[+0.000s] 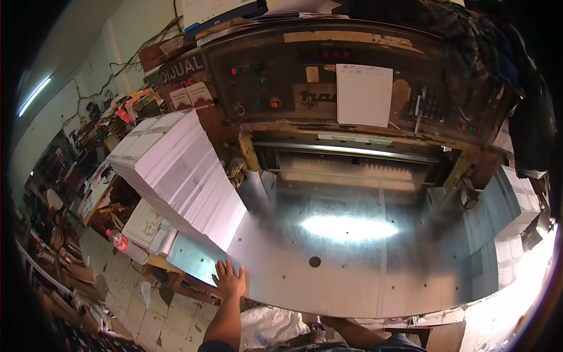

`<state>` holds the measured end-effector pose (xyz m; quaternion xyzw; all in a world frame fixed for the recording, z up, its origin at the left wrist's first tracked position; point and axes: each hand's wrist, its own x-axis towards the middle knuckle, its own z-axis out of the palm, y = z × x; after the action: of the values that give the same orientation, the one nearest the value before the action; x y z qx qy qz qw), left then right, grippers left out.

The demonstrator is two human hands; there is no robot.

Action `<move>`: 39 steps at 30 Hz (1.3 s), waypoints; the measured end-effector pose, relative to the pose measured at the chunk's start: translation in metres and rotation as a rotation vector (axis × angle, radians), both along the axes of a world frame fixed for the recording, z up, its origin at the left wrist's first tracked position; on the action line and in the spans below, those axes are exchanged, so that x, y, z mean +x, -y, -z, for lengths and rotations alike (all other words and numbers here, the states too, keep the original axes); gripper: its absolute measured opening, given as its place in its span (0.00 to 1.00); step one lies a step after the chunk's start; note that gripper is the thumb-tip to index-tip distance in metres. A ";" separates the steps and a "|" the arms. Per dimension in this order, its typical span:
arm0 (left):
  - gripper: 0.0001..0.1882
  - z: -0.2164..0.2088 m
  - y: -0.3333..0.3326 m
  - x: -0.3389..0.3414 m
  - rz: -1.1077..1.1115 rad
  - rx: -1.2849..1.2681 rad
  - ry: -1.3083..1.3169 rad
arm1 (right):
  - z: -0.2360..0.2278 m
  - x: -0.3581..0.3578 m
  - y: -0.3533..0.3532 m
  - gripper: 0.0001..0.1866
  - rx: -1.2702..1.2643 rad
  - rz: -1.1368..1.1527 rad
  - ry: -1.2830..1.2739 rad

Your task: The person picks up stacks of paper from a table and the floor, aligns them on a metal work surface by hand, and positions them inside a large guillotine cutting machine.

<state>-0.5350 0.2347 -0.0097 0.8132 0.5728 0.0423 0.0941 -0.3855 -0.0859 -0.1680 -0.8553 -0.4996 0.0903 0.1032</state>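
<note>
Beside blocky stacked paper (187, 182), the spread left hand (231, 283) rests on smooth metal (358, 281); right hand (334, 323) unclear.

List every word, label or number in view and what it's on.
Wording and brands left uncopied:
Dark sign: large pale and red letters.
Machine panel: dark lettering.
Display: red digits, blurred.
White sheet: writing near the top, too small to read.
Bottle: red label, too small to read.

tbl (352, 287): smth glossy metal | tall stk (187, 170): matt ppr | btl (125, 245): glossy plstc | garments (531, 138): matt cloth
</note>
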 end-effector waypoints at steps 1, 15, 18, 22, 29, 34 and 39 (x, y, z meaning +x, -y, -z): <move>0.40 -0.001 0.000 0.000 0.001 0.008 0.008 | 0.000 0.001 -0.001 0.21 -0.003 -0.003 -0.001; 0.38 0.006 -0.002 -0.004 -0.002 0.088 0.073 | -0.010 0.006 0.009 0.22 -0.061 -0.039 0.012; 0.38 0.006 -0.002 -0.004 -0.001 0.067 0.073 | -0.009 0.002 0.012 0.22 -0.104 -0.052 0.022; 0.38 0.006 -0.002 -0.004 0.008 0.081 0.103 | -0.016 0.000 0.011 0.22 -0.277 -0.112 0.136; 0.38 0.009 -0.002 -0.003 0.006 0.101 0.094 | -0.027 0.001 0.011 0.17 0.064 0.069 -0.300; 0.37 0.008 -0.001 -0.004 -0.003 0.095 0.100 | -0.015 0.001 0.009 0.17 0.111 -0.024 0.060; 0.37 0.006 -0.002 -0.004 -0.006 0.078 0.103 | -0.008 0.005 0.003 0.17 0.059 -0.012 0.018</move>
<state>-0.5394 0.2362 -0.0154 0.8111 0.5677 0.1066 0.0917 -0.3807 -0.0885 -0.1600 -0.8496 -0.5083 0.0684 0.1234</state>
